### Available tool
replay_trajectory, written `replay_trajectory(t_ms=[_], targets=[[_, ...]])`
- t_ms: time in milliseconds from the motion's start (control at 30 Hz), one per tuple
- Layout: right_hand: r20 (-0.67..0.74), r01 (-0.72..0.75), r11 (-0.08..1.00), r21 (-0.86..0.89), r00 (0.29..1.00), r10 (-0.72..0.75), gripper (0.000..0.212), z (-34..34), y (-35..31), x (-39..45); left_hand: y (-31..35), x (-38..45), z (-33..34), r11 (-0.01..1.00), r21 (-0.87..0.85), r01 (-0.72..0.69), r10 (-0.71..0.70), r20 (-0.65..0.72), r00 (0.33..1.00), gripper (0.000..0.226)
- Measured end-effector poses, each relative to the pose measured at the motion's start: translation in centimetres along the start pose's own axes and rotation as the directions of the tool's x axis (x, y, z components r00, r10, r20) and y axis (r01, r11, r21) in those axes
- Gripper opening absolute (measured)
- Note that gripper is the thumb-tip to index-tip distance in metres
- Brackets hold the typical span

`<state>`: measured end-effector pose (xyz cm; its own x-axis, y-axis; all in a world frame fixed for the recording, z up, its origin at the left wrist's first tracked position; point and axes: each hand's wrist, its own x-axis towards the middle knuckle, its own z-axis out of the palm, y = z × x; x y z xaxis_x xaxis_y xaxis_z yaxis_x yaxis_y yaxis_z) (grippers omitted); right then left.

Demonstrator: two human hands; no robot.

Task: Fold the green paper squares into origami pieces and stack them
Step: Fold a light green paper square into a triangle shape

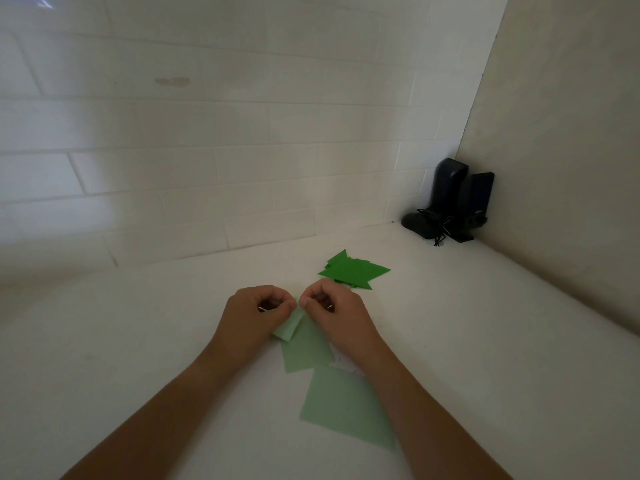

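While your left hand (258, 308) and right hand (329, 306) are pinching the green paper (289, 329) at frame centre, fingers curled, the fold is risking skew if either slips.

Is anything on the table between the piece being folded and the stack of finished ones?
Nothing visible. Both hands, left and right, pinch the piece, and the stack lies just beyond the right hand with only bare table between. The speakers stand off in the corner.
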<state>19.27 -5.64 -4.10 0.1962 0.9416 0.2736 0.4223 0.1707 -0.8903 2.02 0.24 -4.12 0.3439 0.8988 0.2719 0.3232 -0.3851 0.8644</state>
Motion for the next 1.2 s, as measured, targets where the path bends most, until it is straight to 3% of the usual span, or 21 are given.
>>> replay_trajectory(t_ms=[233, 367, 867, 1200], targets=[[-0.005, 0.025, 0.996, -0.080, 1.000, -0.026, 0.012, 0.11, -0.01, 0.11, 0.42, -0.10, 0.15, 1.000, -0.002, -0.002, 0.002, -0.022, 1.000, 0.013], [-0.042, -0.006, 0.999, -0.040, 0.999, 0.005, 0.012, 0.12, 0.11, 0.14, 0.23, -0.02, -0.01, 1.000, -0.001, 0.009, -0.009, -0.019, 1.000, 0.013], [0.025, 0.024, 0.997, -0.075, 0.999, -0.022, 0.013, 0.38, -0.29, -0.01, 0.29, -0.09, 0.21, 0.999, 0.030, -0.018, 0.018, 0.004, 1.000, 0.015], [0.002, -0.029, 0.999, 0.039, 1.000, 0.029, 0.007, 0.15, -0.15, -0.08, 0.25, -0.10, -0.15, 1.000, -0.010, -0.016, 0.016, -0.039, 0.999, 0.017]])
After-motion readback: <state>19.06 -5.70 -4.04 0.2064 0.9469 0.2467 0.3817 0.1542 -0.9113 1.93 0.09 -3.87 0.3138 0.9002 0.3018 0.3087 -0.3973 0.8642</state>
